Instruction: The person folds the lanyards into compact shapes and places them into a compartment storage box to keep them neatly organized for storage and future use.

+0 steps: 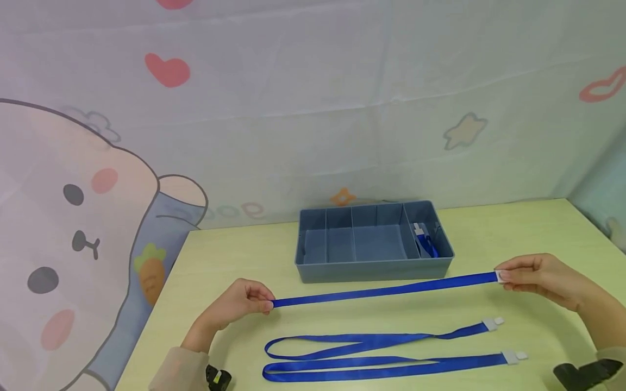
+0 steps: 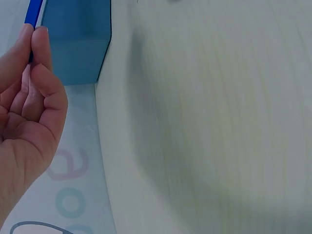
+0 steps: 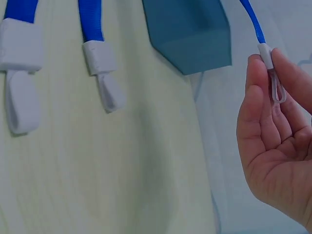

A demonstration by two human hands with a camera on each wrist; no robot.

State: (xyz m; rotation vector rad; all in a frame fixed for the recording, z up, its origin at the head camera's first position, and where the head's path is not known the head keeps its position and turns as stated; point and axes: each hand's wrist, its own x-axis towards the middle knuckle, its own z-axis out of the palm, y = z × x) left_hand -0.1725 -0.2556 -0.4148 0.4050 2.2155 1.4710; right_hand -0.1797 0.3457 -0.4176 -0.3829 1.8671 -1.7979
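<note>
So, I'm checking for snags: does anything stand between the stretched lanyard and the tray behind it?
Nothing visible stands between the stretched lanyard and the tray; the two loose lanyards lie on the side away from it.

A cartoon-printed cloth behind a table shows an indoor workspot.

Plain blue lanyards with white clips stand out against a pale yellow-green, faintly streaked desk and a blue-grey tray; beyond, I see a pale cloth printed with red hearts, a beige star and a whitish cartoon animal with pink cheeks and blue clothing.
</note>
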